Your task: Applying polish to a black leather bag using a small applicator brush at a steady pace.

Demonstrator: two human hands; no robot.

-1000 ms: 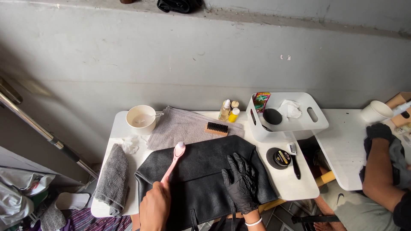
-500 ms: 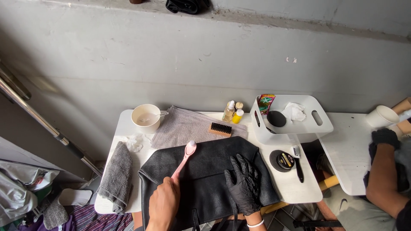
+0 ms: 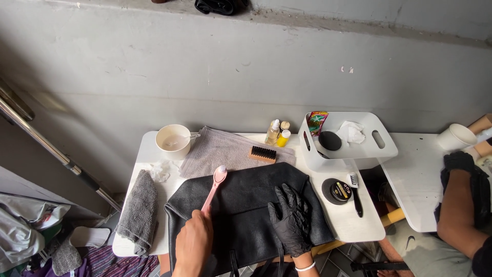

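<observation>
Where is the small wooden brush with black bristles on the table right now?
In the head view, the wooden brush lies on the grey towel, just beyond the black bag and left of the white bin.

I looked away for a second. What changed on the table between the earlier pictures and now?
The left hand, still gripping the pink brush, slid its head up across the black bag to the far edge. The gloved right hand stayed flat on the bag; the white cup and white bin did not move.
</observation>
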